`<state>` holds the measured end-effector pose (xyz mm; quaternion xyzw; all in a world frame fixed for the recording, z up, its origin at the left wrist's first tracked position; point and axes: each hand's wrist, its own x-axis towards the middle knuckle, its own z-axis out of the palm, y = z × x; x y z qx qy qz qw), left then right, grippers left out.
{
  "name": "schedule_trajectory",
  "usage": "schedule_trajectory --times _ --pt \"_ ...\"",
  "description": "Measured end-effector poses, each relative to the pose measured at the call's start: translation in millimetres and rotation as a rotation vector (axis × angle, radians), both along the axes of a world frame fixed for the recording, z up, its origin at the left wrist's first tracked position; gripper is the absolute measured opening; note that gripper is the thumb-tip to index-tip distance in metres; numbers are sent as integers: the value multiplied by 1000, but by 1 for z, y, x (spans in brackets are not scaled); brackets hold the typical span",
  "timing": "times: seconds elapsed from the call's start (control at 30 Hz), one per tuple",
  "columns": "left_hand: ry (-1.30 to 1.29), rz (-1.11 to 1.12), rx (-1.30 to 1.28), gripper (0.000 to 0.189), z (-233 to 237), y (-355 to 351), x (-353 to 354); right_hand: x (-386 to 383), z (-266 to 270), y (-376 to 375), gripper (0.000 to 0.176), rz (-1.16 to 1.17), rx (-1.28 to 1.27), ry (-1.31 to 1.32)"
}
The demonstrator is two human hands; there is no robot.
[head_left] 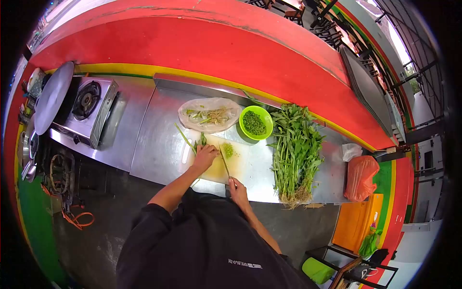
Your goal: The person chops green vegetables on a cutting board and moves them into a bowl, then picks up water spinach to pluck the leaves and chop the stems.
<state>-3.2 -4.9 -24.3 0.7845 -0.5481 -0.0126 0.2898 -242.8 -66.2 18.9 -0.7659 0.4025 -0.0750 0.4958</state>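
Cutting green stalks on a desk [161,144], clock positions read from the centre of the chopping board [239,167] with twelve at the top of the view. The green stalks [184,136] lie across the left part of the board under the left hand [206,157], their far ends pointing to about ten or eleven o'clock. The left fingers are closed down on them; whether the fingertips are curled under is too small to tell. The right hand [237,190], at five o'clock, has its fingers wrapped around the handle of the knife [224,163], whose blade runs up just beside the left fingertips. Cut pieces [229,150] lie towards two o'clock, beyond the blade. Good practice would keep the left fingertips tucked behind the knuckles, the stalks aligned and the feed small and even. The lime bowl [267,117] of chopped greens stands at two o'clock, the plastic bag [231,103] at twelve, the leafy bundle [296,149] at three.
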Motion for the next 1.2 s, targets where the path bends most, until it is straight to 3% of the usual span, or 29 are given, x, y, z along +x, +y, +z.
schedule_trajectory --times 0.2,0.5,0.67,1.07,1.2 --pt "41 -2 53 15 9 1 0 -3 -1 -1 45 -36 8 -42" --pt "134 58 -128 16 18 11 0 -16 24 -1 44 -181 342 4" --pt "75 36 29 11 15 11 4 -20 12 3 45 14 149 -12" --pt "28 29 -19 9 14 5 3 -13 25 22 45 -9 -32 19" --pt "37 14 -4 10 18 5 4 -5 60 19 43 -15 157 181"
